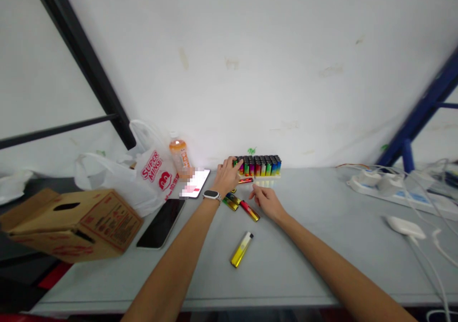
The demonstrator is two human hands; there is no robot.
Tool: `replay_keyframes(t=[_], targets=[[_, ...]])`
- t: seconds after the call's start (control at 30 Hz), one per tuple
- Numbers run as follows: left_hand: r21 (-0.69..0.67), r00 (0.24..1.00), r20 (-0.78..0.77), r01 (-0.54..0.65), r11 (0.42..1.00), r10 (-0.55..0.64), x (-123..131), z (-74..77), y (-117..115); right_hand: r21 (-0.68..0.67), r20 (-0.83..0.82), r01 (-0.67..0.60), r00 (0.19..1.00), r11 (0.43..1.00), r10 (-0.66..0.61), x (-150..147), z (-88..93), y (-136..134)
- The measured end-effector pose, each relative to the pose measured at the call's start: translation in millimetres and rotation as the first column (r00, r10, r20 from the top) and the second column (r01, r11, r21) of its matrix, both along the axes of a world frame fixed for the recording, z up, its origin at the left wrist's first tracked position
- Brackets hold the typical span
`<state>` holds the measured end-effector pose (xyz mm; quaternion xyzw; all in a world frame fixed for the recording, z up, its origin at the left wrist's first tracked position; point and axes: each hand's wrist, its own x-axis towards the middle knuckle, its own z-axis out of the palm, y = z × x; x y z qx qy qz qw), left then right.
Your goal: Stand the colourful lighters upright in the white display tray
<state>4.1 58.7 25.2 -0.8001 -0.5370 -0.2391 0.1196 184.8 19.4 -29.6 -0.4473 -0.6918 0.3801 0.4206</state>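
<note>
Several upright lighters with black tops stand in rows in a pale tray (268, 175) near the wall. My left hand (227, 173), with a watch on its wrist, is at the left end of the rows, fingers bent at the lighters there; what its fingertips hold is hidden. My right hand (266, 200) rests on the table in front of the tray, its fingers curled together, and any small thing in them cannot be made out. A red and yellow lighter (249, 211) lies beside it, with several more near my left wrist. Closer to me lies a yellow lighter (242, 250).
On the left are a cardboard box (103, 224), a white plastic bag (143, 174), an orange drink bottle (179, 155), a black phone (161, 224) and a lit screen (200, 181). On the right are a power strip (400, 193), cables and a white adapter (406, 227).
</note>
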Motion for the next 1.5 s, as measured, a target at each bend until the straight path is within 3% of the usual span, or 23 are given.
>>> replay_keyframes(t=[0.07, 0.23, 0.37, 0.6, 0.7, 0.73, 0.8, 0.87, 0.97, 1.07, 1.13, 1.27, 1.33, 1.4, 1.5], targets=[[0.015, 1.0, 0.017, -0.003, 1.0, 0.003, 3, -4.9, -6, -0.001, -0.006, -0.007, 1.0, 1.0, 0.007, 0, 0.4, 0], [-0.138, 0.992, -0.125, -0.011, 0.99, -0.006, 14, -20.5, -14, -0.006, -0.019, -0.024, 1.0, 1.0, 0.024, -1, 0.3, 0], [-0.149, 0.984, -0.176, -0.007, 0.989, -0.019, 25, -21.3, -10, -0.004, -0.017, -0.026, 1.0, 1.0, 0.026, 0, -1.0, 1], [-0.259, 0.998, -0.063, -0.023, 0.966, 0.007, 33, -13.0, -10, -0.02, -0.043, -0.025, 0.999, 0.999, 0.024, 1, -1.1, 2], [-0.293, 0.978, 0.207, 0.09, 0.952, -0.028, 24, -12.6, -19, -0.044, -0.098, -0.02, 0.995, 0.999, 0.015, 2, 0.1, 2], [-0.294, 0.927, 0.371, 0.172, 0.94, -0.054, 21, -14.1, -23, -0.048, -0.114, -0.019, 0.993, 0.999, 0.013, 2, 0.5, 2], [-0.262, 0.751, 0.656, 0.323, 0.91, -0.078, 18, -19.7, -32, -0.056, -0.139, -0.021, 0.99, 0.998, 0.013, 2, 1.2, 1], [-0.235, 0.569, 0.821, 0.399, 0.886, -0.039, 18, -27.0, -40, -0.069, -0.163, -0.026, 0.987, 0.997, 0.014, 2, 1.5, 1], [-0.257, 0.312, 0.945, 0.524, 0.812, 0.098, 23, -33.9, -50, -0.106, -0.189, -0.029, 0.982, 0.994, 0.009, 1, 1.5, 0], [-0.233, 0.135, 0.972, 0.629, 0.742, 0.191, 31, -31.6, -57, -0.115, -0.19, -0.029, 0.982, 0.993, 0.007, 1, 1.3, 0], [-0.252, 0.073, 0.963, 0.594, 0.764, 0.26, 36, -27.3, -61, -0.107, -0.181, -0.028, 0.983, 0.994, 0.008, 2, 1.2, 0], [-0.303, 0.014, 0.948, 0.345, 0.888, 0.318, 43, -19.5, -66, -0.107, -0.165, -0.021, 0.986, 0.994, 0.003, 2, 0.8, 0], [-0.293, -0.026, 0.95, 0.268, 0.918, 0.311, 45, -17.1, -66, -0.103, -0.154, -0.025, 0.988, 0.994, 0.009, 2, 0.6, 0], [-0.288, -0.072, 0.946, 0.258, 0.922, 0.315, 45, -15.7, -66, -0.102, -0.15, -0.026, 0.989, 0.994, 0.011, 2, 0.6, -1], [-0.298, -0.135, 0.924, 0.335, 0.894, 0.359, 42, -15.7, -66, -0.105, -0.157, -0.029, 0.988, 0.994, 0.012, 2, 0.9, -1]])
